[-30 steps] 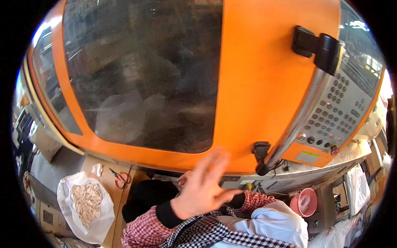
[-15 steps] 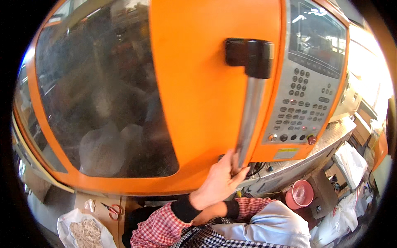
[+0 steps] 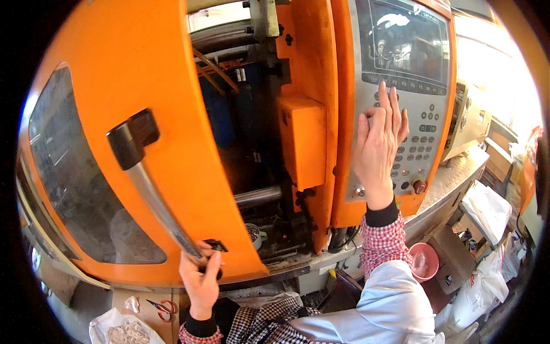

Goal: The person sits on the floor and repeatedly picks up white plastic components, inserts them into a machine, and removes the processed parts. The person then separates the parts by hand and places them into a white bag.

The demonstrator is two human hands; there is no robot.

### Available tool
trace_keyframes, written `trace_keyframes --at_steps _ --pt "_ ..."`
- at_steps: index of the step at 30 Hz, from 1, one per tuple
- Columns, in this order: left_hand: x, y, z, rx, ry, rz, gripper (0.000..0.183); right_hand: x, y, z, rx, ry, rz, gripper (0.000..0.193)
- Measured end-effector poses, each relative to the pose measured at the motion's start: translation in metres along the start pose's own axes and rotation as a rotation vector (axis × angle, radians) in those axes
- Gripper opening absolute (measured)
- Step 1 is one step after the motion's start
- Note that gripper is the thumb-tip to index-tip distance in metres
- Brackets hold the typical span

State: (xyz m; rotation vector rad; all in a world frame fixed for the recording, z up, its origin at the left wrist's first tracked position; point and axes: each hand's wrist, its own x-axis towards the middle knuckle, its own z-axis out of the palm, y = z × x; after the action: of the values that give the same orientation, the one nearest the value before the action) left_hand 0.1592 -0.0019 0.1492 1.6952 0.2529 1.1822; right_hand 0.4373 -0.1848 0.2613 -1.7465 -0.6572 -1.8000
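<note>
- While the door (image 3: 235, 189) of an orange machine stands partly open, a worker in red-and-white checked sleeves (image 3: 382, 241) and black cuffs (image 3: 382, 215) is seen with a hand on each side of the gap.
- At the door's lower edge, the fingers of the left hand (image 3: 200, 281) are curled around the bottom end of the handle (image 3: 157, 200), a silvery bar with a black mount at its top.
- Over the control panel (image 3: 350, 132), the fingers of the right hand (image 3: 379, 135) are straightened and slightly spread, holding nothing; from where I stand, I cannot tell whether the tips meet the keys.
- The panel, grey within an orange frame, fills the right side of the machine, with a dark, glossy screen (image 3: 404, 43) above rows of dark keys and a red knob (image 3: 420, 187) at the lower right.
- Small lettering shows at the screen's top edge, and the keys beneath it carry printed labels.
- Between door and panel, an orange box (image 3: 303, 143) and metal bars are visible in the dark interior.
- Below, red-handled scissors (image 3: 167, 311) lie on a brown tabletop near a white bag (image 3: 103, 324) of pale pieces; a pink bucket (image 3: 432, 266) stands at right.
</note>
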Motion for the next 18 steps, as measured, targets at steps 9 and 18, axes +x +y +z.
trace_keyframes --at_steps 9,18 --pt "0.009 -0.012 -0.066 0.108 0.322 0.041 0.019 0.015 0.000 0.000 -0.015 -0.052 0.023 0.007" --pt "0.013 -0.034 -0.125 0.229 0.452 0.075 0.029 -0.075 -0.097 -0.030 1.121 0.015 -0.402 0.018"
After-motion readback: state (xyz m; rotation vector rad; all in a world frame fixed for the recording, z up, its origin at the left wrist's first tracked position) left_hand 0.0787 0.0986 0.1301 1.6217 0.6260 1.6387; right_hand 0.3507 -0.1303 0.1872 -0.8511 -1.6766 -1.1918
